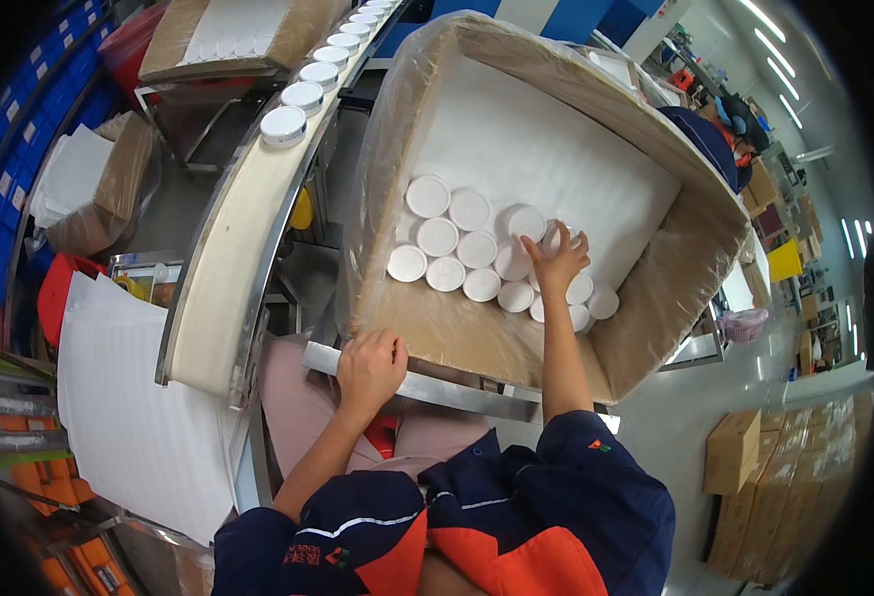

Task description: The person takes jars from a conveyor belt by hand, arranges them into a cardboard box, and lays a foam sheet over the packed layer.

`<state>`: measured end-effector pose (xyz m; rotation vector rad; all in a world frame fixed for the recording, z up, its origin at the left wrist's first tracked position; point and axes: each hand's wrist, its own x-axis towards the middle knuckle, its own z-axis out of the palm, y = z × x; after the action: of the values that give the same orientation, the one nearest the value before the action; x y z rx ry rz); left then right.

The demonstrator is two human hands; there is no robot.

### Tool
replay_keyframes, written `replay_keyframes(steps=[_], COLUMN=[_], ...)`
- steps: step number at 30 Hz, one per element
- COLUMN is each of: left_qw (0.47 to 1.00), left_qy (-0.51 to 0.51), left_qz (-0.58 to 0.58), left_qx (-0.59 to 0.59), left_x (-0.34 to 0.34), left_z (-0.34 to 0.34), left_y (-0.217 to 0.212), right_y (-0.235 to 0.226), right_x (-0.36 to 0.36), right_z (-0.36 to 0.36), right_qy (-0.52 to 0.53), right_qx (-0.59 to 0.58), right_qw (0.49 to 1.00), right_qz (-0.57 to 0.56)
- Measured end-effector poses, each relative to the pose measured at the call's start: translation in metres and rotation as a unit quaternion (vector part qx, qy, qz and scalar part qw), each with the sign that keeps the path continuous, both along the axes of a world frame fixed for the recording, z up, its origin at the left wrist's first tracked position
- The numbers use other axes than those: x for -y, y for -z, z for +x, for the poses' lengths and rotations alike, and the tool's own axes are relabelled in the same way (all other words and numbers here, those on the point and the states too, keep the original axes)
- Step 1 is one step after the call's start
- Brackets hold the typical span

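Observation:
My right hand point(560, 260) reaches into a large carton point(556, 360) lined with clear plastic. Its fingers curve round a white round jar point(553, 238) at the end of a row. Touching rows of similar white-lidded jars point(477, 248) stand on a white sheet point(546, 129) in the carton; my hand and forearm cover some of them. My left hand point(371, 370) is closed at the carton's near left corner, above a metal bar point(427, 385). What its curled fingers hold, if anything, is hidden.
Left of the carton a conveyor belt point(220, 268) carries a line of white jars point(284, 126). White sheets point(139, 387) are stacked beside it. Another carton point(228, 40) stands beyond the belt. Stacked brown boxes point(770, 497) stand at right. Another person point(705, 139) is behind the carton.

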<state>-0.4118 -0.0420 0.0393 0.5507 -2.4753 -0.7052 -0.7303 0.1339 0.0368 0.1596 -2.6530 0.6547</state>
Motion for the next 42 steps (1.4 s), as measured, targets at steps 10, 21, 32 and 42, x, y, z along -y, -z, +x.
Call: replay_keyframes(steps=[10,21,32,42], left_qw=[1.000,0.999,0.997,0.999], left_qy=[0.006,0.013,0.049,0.040], left_qz=[0.008,-0.014,-0.017,-0.013], left_qx=[-0.017,-0.035,-0.049,-0.030], left_x=[0.000,0.005,0.003,0.004], left_z=[0.003,0.004,0.002,0.003], left_y=[0.004,0.008,0.008,0.007], right_y=[-0.023,-0.134,-0.101,-0.127], right_x=[0.027,0.278,0.399,0.390], right_z=[0.028,0.184,0.112,0.151], right_qy=[-0.072,-0.603,-0.497,-0.532], right_qx=[-0.132,-0.206,-0.009,0.044], right_qw=[0.989,0.770,0.838,0.809], right_qz=[0.006,-0.043,0.226,0.246])
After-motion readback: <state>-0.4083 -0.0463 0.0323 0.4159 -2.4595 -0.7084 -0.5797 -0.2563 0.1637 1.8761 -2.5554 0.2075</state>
